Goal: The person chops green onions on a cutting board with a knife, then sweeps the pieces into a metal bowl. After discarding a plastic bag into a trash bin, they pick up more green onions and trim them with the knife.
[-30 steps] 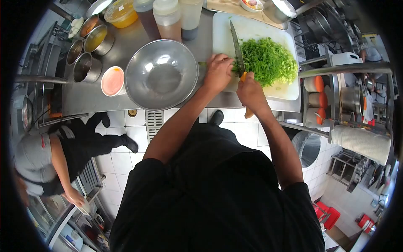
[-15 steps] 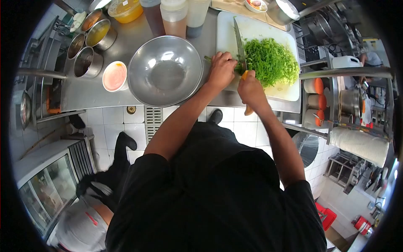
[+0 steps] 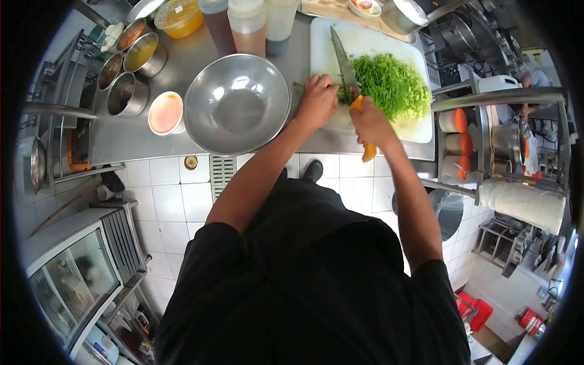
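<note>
On a white cutting board (image 3: 323, 38), my right hand (image 3: 371, 125) grips the yellow handle of a knife (image 3: 344, 59), whose blade points away from me. My left hand (image 3: 318, 100) is closed over a small bunch of leafy greens (image 3: 348, 95), just left of the blade. Stem ends poke out on that hand's far side. A loose heap of chopped greens (image 3: 392, 85) lies right of the knife. Beside my left forearm stands a wide steel mixing bowl (image 3: 238, 112) with nothing in it.
Left of the bowl are a tub of pink sauce (image 3: 165, 114), several steel pots (image 3: 128, 96) and a container of orange liquid (image 3: 181, 18). Squeeze bottles (image 3: 247, 27) stand behind it. A metal rail (image 3: 499, 99) runs right of the board. Another person's arm (image 3: 535, 91) shows at far right.
My right hand and the knife handle have shifted slightly right, and the handle's end has swung right. My left hand barely moved. The person at lower left has gone out of view.
</note>
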`<control>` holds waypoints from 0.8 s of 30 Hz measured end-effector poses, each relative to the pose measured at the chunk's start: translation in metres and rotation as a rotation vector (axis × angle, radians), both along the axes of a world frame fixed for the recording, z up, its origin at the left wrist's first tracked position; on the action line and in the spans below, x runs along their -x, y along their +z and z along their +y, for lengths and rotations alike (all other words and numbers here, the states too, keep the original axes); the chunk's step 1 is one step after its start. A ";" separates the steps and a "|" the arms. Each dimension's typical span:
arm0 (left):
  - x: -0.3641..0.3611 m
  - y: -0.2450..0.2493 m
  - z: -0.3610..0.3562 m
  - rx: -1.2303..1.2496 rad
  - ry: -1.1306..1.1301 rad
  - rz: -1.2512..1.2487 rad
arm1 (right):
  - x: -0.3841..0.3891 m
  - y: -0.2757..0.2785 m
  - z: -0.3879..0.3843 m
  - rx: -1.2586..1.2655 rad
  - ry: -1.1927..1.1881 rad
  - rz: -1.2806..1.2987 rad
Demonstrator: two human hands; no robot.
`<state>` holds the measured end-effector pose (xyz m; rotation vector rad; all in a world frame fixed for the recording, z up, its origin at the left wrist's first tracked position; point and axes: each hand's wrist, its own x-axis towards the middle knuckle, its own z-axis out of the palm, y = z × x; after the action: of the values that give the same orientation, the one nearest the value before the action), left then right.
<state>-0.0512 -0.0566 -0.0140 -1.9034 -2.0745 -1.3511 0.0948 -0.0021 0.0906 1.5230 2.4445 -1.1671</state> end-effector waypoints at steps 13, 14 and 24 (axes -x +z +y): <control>-0.004 0.004 -0.018 -0.002 0.066 -0.032 | -0.001 -0.034 -0.030 -0.335 0.079 -0.006; -0.005 0.005 -0.020 -0.004 0.058 -0.038 | -0.005 -0.054 -0.029 -0.517 0.143 0.006; -0.002 0.005 -0.014 -0.016 0.098 -0.095 | 0.005 -0.023 -0.025 -0.132 0.032 -0.013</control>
<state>-0.0496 -0.0709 -0.0088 -1.7387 -2.1615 -1.4579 0.0894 -0.0271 0.0673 1.5111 2.5749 -1.0058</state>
